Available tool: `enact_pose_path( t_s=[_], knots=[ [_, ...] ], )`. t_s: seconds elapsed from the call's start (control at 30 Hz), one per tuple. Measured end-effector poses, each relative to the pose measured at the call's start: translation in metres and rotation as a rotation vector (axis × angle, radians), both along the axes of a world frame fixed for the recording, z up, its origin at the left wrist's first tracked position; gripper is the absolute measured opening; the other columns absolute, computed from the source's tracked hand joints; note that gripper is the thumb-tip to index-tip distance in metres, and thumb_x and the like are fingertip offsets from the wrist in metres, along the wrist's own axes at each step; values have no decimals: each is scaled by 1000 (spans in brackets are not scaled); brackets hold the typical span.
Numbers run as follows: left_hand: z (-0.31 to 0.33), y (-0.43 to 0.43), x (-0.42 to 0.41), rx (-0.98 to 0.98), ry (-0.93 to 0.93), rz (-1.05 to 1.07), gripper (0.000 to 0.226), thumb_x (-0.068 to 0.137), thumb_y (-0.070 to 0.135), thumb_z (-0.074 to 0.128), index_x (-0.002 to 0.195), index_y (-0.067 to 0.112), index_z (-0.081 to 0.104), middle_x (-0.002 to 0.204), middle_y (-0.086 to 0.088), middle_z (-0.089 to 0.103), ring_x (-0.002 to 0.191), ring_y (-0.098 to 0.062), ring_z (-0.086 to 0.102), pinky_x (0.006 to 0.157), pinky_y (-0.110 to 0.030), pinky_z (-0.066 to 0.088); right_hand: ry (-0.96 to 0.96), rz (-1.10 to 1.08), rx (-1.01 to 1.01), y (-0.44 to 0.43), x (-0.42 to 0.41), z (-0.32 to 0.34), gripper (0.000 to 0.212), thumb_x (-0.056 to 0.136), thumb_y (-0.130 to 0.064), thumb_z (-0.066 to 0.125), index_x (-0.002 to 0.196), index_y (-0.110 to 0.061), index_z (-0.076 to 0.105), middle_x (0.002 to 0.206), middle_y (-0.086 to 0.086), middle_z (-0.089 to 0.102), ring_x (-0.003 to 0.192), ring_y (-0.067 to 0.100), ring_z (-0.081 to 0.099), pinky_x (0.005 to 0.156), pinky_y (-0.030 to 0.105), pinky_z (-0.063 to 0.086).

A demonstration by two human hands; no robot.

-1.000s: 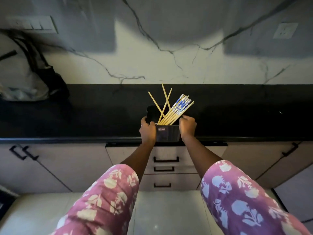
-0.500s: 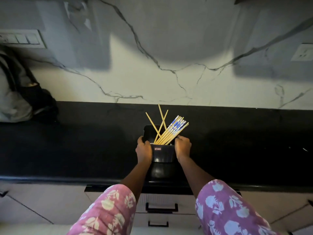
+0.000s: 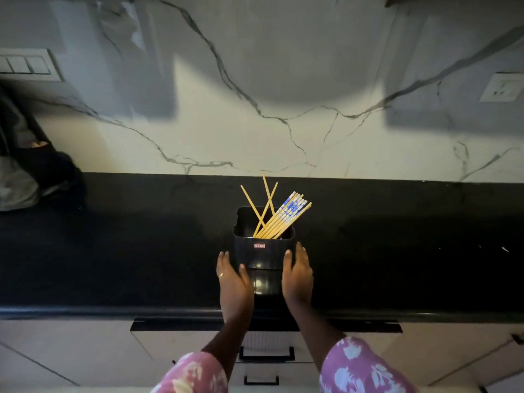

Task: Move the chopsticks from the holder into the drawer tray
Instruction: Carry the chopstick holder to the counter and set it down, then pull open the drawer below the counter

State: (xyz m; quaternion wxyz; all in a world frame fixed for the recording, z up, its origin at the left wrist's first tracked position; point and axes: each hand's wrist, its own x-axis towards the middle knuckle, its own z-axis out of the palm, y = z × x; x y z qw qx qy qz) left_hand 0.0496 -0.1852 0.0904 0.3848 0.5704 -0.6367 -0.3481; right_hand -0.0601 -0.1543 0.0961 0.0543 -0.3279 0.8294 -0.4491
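A black square holder (image 3: pixel 263 252) stands on the black counter (image 3: pixel 127 251), a little back from the front edge. Several wooden chopsticks (image 3: pixel 279 219) lean out of it toward the right, some with blue-and-white patterned tops, and three plain ones fan out to the left. My left hand (image 3: pixel 234 277) and my right hand (image 3: pixel 297 275) lie on either side of the holder's base. Their fingers are stretched out and touch its lower sides without wrapping it. No drawer tray is in view.
Below the counter edge are closed drawers with black handles (image 3: pixel 266 354). A grey and black bag (image 3: pixel 19 177) sits at the far left of the counter. The marble wall behind carries a switch panel (image 3: pixel 25 65) and a socket (image 3: pixel 502 87).
The holder went from the counter's front edge to farther back and now stands on the counter. Both hands slid from its upper sides down to its base and loosened.
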Motion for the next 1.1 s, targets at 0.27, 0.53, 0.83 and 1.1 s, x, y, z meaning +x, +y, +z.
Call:
enact_pose_path(
  t_s=[0.27,0.53,0.83,1.1],
  knots=[
    [-84,62,54,-138,-456,-369,90,75,66,-28,146,15,-5,152,2,-17,142,-12,-13,116,-29,-11,505,415,265,96,42,-99,52,102,-38,9,143,-11,27,150,1,27,147,17,11,120,25,-1],
    [-111,93,71,-101,-675,-729,57,70,5,34,113,17,69,113,-2,72,106,-17,69,98,-38,48,551,520,434,126,58,-144,58,42,-12,92,97,-12,76,101,5,77,94,20,74,81,35,58],
    [-152,76,42,-4,-886,-608,48,98,10,33,146,15,35,151,-5,37,141,-23,29,120,-30,20,544,557,573,97,47,-174,23,51,-10,81,73,-14,76,69,1,76,63,16,74,51,22,58],
    [-159,107,45,-54,-951,-560,36,86,15,34,90,13,70,88,-6,72,91,-24,70,109,-36,37,535,534,512,125,59,-176,35,67,-12,39,62,-16,73,59,-1,73,53,15,71,43,19,53]
  ],
)
